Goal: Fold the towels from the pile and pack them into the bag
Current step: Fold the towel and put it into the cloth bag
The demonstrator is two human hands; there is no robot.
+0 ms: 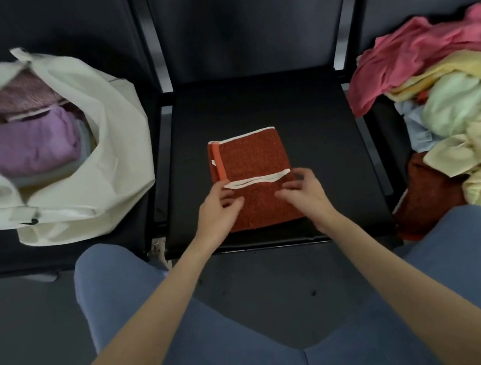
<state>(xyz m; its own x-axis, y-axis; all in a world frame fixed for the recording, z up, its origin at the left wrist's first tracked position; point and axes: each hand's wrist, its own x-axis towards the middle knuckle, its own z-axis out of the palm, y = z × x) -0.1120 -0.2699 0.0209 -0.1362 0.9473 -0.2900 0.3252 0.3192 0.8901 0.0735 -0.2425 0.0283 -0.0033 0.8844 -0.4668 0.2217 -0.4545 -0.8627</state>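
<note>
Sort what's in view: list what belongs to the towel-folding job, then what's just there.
Belongs to the job:
rust-orange towel with cream trim, under both hands
left hand
right hand
cream fabric bag, holding a folded lilac towel
loose pile of pink, yellow and green towels

Just there:
black padded seat
grey floor

bag (100,186) on left seat with folded towels (31,147) inside, towel (252,177) on middle seat (323,152), pile (457,114) right
</note>
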